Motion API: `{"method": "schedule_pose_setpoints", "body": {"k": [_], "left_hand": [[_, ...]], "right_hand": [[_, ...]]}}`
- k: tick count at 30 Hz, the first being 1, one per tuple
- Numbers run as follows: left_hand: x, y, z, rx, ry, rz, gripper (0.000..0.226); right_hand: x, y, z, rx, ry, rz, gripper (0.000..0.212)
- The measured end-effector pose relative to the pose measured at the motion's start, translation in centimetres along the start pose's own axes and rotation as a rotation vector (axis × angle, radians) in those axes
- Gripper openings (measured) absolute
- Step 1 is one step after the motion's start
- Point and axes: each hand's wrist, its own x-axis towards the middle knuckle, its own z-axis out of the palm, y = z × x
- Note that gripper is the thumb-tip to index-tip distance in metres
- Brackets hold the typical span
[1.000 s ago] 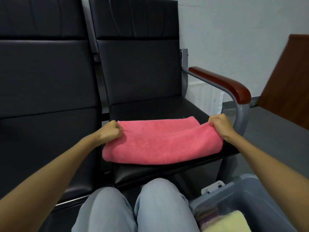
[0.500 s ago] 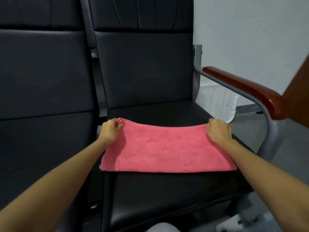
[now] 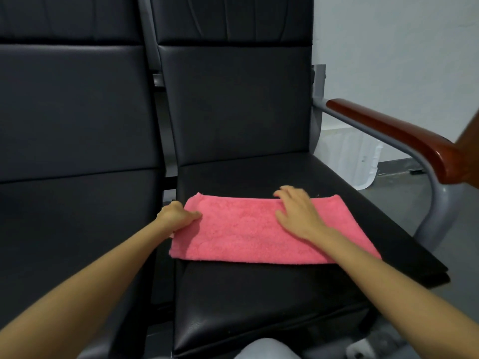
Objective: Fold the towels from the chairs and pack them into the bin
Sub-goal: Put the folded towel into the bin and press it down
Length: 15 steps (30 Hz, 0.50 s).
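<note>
Left hand (image 3: 178,216): is gripping the left short end of the pink towel (image 3: 241,237), thumb lying on top and fingers curling round the edge. The hand is probably anchoring that end so the cloth is not sliding on the slick seat.
Right hand (image 3: 298,213): is resting flat on the towel right of its middle, fingers spread and straight and holding nothing. It seems to be pressing the layers down or smoothing them.
Towel: is lying as a long flat strip across the front half of the chair seat (image 3: 259,294), well apart from the backrest. The thick rolled corner at the far left suggests it is already doubled lengthwise.
Chair seat: is serving as the folding surface, being flat, firm and wide enough for the whole strip.
Armrest (image 3: 388,133): is running along the right side, above the towel and apart from it, so it is not hindering the hands.
Neighbouring chair (image 3: 72,112): is standing just beside on the left, with no towel showing on the visible part.
Bin: is not plainly showing in this view.
Step in hand: the folding is looking part done, with a crosswise fold likely coming before packing.
</note>
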Motion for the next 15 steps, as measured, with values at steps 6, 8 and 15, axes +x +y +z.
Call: {"method": "schedule_pose_setpoints", "body": {"k": [6,8,15], "left_hand": [[-0.9,-1.5,-1.5,-0.5,-0.133,0.06,0.036],[-1.4,-0.6,-2.6,-0.713,-0.107,0.092,0.029],[-5.5,7.7,-4.0,-1.018,-0.198,0.352,0.016]], "right_hand": [[-0.9,-5.9,2.5,0.04,-0.385,-0.002,0.057],[-1.0,-7.3,2.4,0.072,-0.372,0.027,0.057],[-2.3,-7.9,0.5,1.2,-0.131,0.206,0.034]]}}
